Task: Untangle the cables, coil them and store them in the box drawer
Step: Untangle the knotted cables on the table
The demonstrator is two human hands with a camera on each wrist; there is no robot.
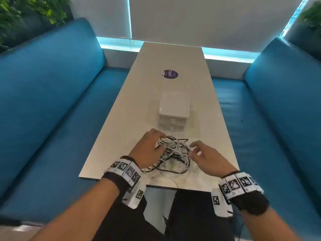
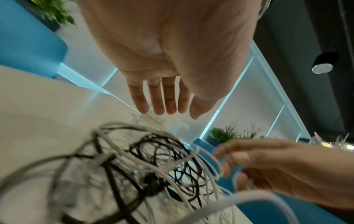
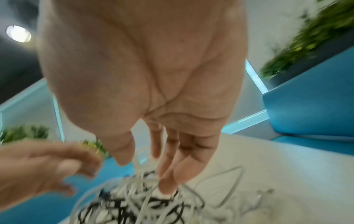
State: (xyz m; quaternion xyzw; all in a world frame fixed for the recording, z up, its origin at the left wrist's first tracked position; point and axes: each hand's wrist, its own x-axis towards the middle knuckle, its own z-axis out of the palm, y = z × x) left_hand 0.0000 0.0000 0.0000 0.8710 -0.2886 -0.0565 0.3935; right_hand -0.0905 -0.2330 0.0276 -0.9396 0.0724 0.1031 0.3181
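Both hands [image 1: 147, 148] [image 1: 206, 157] on cables [image 1: 173, 153] (thin, black-white tangle); smooth white box [image 1: 173, 108] beyond.

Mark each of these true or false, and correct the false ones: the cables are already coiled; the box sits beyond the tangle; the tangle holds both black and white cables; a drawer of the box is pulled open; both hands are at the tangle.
1. The cables are already coiled. False: they lie in one loose tangle on the table.
2. The box sits beyond the tangle. True.
3. The tangle holds both black and white cables. True.
4. A drawer of the box is pulled open. False: its drawers look closed.
5. Both hands are at the tangle. True: left hand and right hand flank it.
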